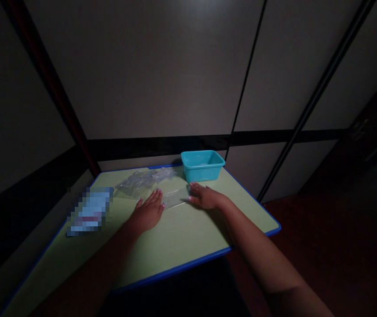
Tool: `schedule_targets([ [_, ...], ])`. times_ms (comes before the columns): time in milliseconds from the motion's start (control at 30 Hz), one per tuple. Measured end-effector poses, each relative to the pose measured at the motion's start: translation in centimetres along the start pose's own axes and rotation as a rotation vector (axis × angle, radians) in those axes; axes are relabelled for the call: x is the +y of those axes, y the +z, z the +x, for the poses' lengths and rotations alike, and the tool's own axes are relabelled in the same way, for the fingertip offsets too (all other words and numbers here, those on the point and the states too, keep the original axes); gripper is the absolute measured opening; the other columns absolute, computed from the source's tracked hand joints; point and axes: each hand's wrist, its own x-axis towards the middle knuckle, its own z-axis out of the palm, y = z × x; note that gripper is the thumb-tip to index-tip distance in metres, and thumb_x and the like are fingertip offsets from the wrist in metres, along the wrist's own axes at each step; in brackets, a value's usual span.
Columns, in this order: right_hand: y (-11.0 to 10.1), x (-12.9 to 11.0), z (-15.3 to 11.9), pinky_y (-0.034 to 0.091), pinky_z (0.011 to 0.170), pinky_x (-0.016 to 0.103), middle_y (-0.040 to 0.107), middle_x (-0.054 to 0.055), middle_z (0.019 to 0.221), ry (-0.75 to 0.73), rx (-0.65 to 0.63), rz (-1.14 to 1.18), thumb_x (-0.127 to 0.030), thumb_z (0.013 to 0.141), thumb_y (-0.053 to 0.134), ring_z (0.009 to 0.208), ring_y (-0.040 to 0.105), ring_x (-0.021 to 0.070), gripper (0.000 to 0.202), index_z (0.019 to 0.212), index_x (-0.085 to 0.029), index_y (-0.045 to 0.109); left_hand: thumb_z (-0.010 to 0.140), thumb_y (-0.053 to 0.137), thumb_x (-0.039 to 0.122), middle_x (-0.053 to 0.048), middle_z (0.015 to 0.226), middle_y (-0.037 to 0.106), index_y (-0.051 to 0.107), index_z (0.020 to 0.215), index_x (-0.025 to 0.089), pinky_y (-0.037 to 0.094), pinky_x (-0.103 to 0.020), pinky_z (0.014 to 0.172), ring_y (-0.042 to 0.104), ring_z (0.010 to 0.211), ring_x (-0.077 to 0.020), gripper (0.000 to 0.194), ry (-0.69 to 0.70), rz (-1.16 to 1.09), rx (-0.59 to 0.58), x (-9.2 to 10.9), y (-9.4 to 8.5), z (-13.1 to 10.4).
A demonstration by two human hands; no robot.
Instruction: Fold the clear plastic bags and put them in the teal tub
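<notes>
A clear plastic bag (176,197) lies flat on the table between my two hands. My left hand (149,212) rests palm down at its left end, fingers stretched out and a little apart. At the right end is my right hand (204,195), also palm down, with its fingers extended over the bag's edge. Neither hand is wrapped round anything. Just beyond my left hand, a loose heap of crumpled clear plastic bags (142,182) spreads across the back of the table. What lies under my palms is hidden.
A turquoise plastic basket (204,173) stands at the table's back edge, beyond my right hand. On the left lies a blurred-out light blue item (91,211). The pale green table (175,246) has a blue rim and stands against panelled cabinet doors (162,79).
</notes>
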Motion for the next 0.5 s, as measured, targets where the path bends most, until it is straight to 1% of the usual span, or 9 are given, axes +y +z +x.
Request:
schedule_targets([
  [67,0.9,-0.5,0.7,0.015,0.109,0.053,0.007,0.01,0.152,-0.062,0.074,0.018,-0.053,0.091,0.024,0.14,0.008,0.0236,0.069,0.147,-0.015,0.009,0.093,0.022,0.034,-0.008,0.15,0.018,0.024,0.144,0.017,0.019,-0.053,0.106,0.018,0.138,-0.0227,0.054,0.021,0.006,0.002,-0.1,0.0,-0.2],
  [200,2.1,-1.7,1.9,0.008,0.109,0.055,0.011,0.007,0.152,-0.14,0.152,-0.077,-0.048,0.093,0.024,0.14,0.009,0.0197,0.063,0.147,-0.02,0.008,0.093,0.022,0.037,-0.007,0.15,0.019,0.022,0.144,0.019,0.02,-0.053,0.106,0.019,0.138,-0.0222,0.054,0.035,0.043,0.006,-0.2,-0.1,-0.5],
  [267,2.3,-1.9,2.3,0.007,0.109,0.055,0.01,0.007,0.152,-0.126,0.15,-0.11,-0.046,0.093,0.024,0.14,0.009,0.019,0.062,0.146,-0.02,0.008,0.093,0.023,0.039,-0.006,0.15,0.019,0.022,0.144,0.02,0.019,-0.055,0.106,0.018,0.138,-0.0229,0.055,0.014,0.054,0.007,-0.1,-0.3,-0.7],
  [400,2.4,-1.5,2.6,0.01,0.108,0.056,0.006,0.007,0.152,-0.033,0.093,-0.113,-0.048,0.092,0.02,0.14,0.006,0.0197,0.064,0.146,-0.017,0.007,0.093,0.024,0.043,-0.008,0.15,0.018,0.023,0.144,0.019,0.017,-0.058,0.105,0.016,0.138,-0.0235,0.056,-0.048,0.06,0.044,0.6,-1.1,-1.1],
  [433,2.4,-1.4,2.6,0.01,0.108,0.056,0.005,0.007,0.152,-0.019,0.082,-0.112,-0.049,0.092,0.019,0.14,0.005,0.0197,0.064,0.146,-0.016,0.007,0.093,0.024,0.043,-0.009,0.15,0.017,0.024,0.143,0.018,0.016,-0.058,0.105,0.015,0.139,-0.0231,0.056,-0.05,0.056,0.065,0.8,-1.3,-1.2],
  [500,2.5,-1.4,2.5,0.008,0.108,0.055,0.004,0.007,0.153,-0.006,0.069,-0.115,-0.049,0.092,0.018,0.14,0.004,0.0197,0.065,0.146,-0.016,0.006,0.093,0.025,0.044,-0.008,0.151,0.016,0.024,0.143,0.018,0.015,-0.057,0.106,0.014,0.139,-0.0221,0.056,-0.013,0.039,0.099,1.5,-1.6,-1.2],
])
